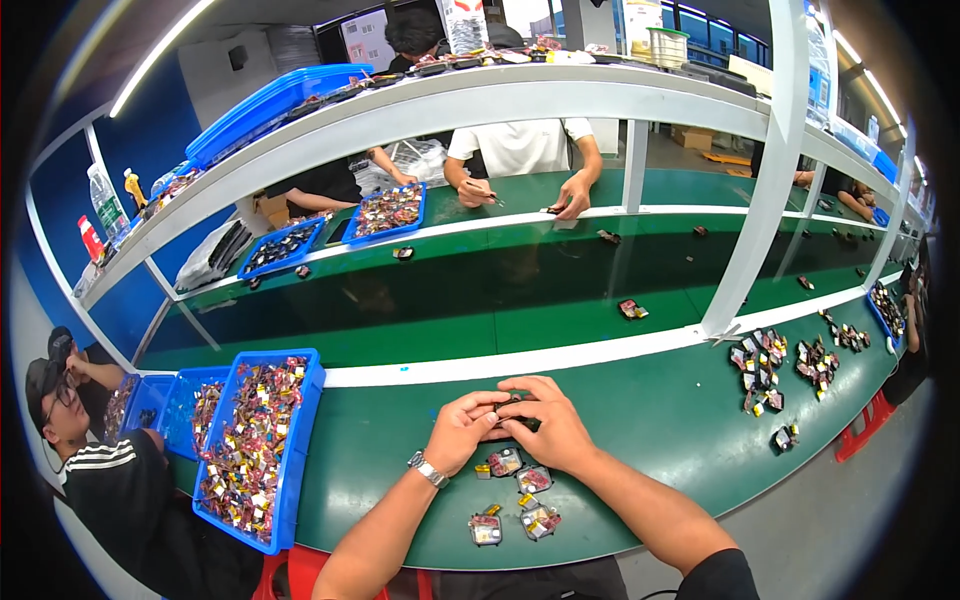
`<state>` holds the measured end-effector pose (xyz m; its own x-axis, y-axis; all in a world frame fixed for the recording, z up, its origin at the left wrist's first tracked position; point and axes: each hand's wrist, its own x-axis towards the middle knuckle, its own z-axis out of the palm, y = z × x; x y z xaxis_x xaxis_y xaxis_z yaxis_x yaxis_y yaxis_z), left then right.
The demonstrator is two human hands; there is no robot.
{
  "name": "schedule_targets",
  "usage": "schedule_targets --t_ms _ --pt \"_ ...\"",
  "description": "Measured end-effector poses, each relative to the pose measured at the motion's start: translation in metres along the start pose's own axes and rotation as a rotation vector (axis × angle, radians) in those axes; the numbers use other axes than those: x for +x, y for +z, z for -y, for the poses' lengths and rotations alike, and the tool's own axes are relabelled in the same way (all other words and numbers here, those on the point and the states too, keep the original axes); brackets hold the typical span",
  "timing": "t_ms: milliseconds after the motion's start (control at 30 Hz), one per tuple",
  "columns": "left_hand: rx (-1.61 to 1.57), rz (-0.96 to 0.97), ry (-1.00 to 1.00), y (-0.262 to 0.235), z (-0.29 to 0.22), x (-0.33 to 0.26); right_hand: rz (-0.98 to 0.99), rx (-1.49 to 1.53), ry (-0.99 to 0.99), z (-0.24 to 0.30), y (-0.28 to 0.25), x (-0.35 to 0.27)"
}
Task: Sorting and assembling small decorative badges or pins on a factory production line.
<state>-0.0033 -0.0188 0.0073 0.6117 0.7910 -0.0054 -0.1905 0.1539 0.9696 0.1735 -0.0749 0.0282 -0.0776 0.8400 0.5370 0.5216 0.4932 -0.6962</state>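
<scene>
My left hand, with a metal-band watch on its wrist, and my right hand meet over the green table. Between them they grip a small dark piece, mostly covered by my fingers, so its kind is hard to make out. Just below my hands lie several small black cases with red wires and yellow-and-silver parts, among them an upper case, one beside it, a lower right case and a lower left case.
A blue tray heaped with wired parts stands to my left, more blue trays beyond it. Clusters of cases lie at the right. A white-framed shelf spans ahead; a person works across. Another person sits left.
</scene>
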Motion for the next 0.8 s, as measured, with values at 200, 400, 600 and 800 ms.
schedule_targets --t_ms 200,400,600,800 --pt "0.004 0.021 0.014 0.005 -0.006 0.0 -0.039 -0.137 -0.038 0.002 -0.003 -0.002" --pt "-0.03 0.046 -0.04 -0.004 -0.004 -0.002 0.004 -0.027 0.015 -0.004 0.001 -0.003" --pt "-0.001 -0.014 -0.007 0.003 -0.003 -0.003 0.009 0.041 0.055 0.003 -0.001 0.001" --pt "-0.003 0.018 0.038 0.004 -0.007 -0.001 -0.036 -0.126 -0.066 0.006 -0.004 0.002"
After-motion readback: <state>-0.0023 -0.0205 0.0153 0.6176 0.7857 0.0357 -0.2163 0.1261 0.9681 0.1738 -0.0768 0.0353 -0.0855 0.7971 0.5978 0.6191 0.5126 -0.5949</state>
